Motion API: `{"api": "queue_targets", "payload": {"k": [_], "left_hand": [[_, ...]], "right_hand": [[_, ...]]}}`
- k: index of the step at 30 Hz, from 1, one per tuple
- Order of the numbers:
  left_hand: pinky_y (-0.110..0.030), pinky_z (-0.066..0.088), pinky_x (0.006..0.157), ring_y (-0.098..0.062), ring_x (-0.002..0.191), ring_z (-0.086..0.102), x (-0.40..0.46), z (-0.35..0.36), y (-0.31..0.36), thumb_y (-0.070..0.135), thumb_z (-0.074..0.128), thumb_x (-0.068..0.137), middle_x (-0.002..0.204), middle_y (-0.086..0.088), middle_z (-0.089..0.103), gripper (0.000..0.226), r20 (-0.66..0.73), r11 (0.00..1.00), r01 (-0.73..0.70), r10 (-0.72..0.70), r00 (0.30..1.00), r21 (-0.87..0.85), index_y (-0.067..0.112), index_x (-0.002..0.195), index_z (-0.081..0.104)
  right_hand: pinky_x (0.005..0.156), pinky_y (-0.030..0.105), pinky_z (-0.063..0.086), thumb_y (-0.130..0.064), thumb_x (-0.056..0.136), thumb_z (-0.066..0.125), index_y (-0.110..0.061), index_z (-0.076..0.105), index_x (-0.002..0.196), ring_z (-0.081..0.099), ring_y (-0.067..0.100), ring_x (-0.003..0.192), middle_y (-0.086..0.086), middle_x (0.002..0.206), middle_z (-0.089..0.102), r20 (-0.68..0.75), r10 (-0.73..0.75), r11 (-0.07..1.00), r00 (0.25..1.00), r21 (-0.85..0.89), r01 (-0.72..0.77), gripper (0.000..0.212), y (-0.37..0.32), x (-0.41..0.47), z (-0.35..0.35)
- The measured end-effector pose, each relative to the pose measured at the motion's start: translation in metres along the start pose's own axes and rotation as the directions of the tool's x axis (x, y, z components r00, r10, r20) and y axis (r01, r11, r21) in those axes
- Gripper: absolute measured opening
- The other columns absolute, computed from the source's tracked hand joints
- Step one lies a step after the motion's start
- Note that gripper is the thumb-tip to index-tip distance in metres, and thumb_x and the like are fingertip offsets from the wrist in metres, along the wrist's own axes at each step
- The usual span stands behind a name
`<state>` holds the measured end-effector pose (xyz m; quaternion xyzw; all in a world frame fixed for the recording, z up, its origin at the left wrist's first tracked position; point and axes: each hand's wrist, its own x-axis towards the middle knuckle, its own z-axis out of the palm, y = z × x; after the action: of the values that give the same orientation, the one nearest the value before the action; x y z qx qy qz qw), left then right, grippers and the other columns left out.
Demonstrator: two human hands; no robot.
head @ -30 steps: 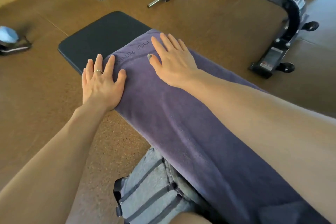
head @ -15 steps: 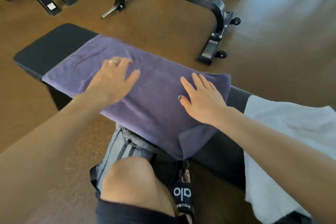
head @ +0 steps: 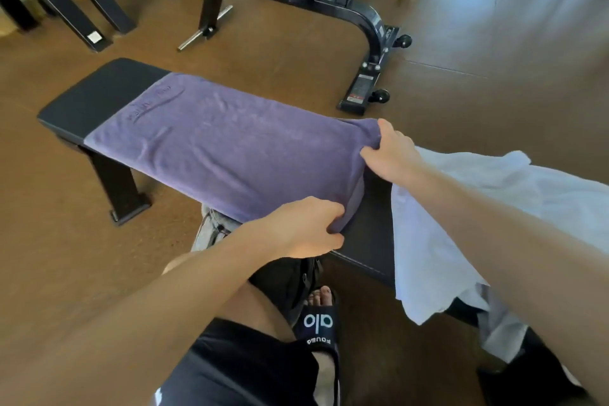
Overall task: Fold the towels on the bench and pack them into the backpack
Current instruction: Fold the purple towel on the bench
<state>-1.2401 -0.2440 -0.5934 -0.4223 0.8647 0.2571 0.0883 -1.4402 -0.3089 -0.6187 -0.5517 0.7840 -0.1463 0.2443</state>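
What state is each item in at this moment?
purple towel: spread flat along the bench, one end pinched at both corners.
white towel: unfolded, draped over the bench.
bench: far end bare.
backpack: on the floor, mostly hidden.
left hand: grips the near corner.
right hand: grips the far corner.

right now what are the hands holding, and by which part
Both grip the purple towel by its right-hand end: left hand at the near corner, right hand at the far corner.
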Motion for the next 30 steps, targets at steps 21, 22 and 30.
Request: {"api": "queue_targets", "payload": {"k": [21,22,30], "left_hand": [[-0.022,0.04,0.06,-0.008,0.063,0.057,-0.001,-0.015,0.009,0.032,0.059,0.094,0.076,0.0,0.071,0.027,0.205,0.993,0.01,0.015,0.979,-0.118,0.017,0.072,0.054],[-0.021,0.04,0.061,-0.007,0.064,0.056,-0.002,-0.018,0.009,0.035,0.059,0.094,0.079,0.0,0.07,0.027,0.223,0.994,0.016,0.01,0.975,-0.113,0.017,0.074,0.058],[-0.037,0.053,0.09,-0.007,0.087,0.063,0.02,-0.034,-0.006,0.031,0.051,0.101,0.092,0.01,0.068,0.018,-0.051,0.964,0.007,-0.021,0.998,-0.265,0.027,0.1,0.068]], "right_hand": [[0.072,0.024,0.042,-0.002,0.082,0.056,-0.008,0.07,0.103,0.053,0.016,0.092,-0.004,0.095,0.062,0.05,-0.085,0.953,0.995,0.296,0.066,0.026,0.003,0.048,-0.023],[0.065,0.022,0.04,-0.005,0.081,0.058,-0.009,0.07,0.099,0.053,0.016,0.088,-0.006,0.089,0.061,0.026,-0.112,0.967,0.993,0.234,0.103,0.021,0.005,0.049,-0.024],[0.057,0.023,0.038,-0.016,0.079,0.065,-0.009,0.065,0.086,0.05,0.011,0.068,-0.003,0.078,0.06,-0.106,-0.151,0.949,0.983,0.263,0.175,0.01,0.001,0.065,-0.036]]}}
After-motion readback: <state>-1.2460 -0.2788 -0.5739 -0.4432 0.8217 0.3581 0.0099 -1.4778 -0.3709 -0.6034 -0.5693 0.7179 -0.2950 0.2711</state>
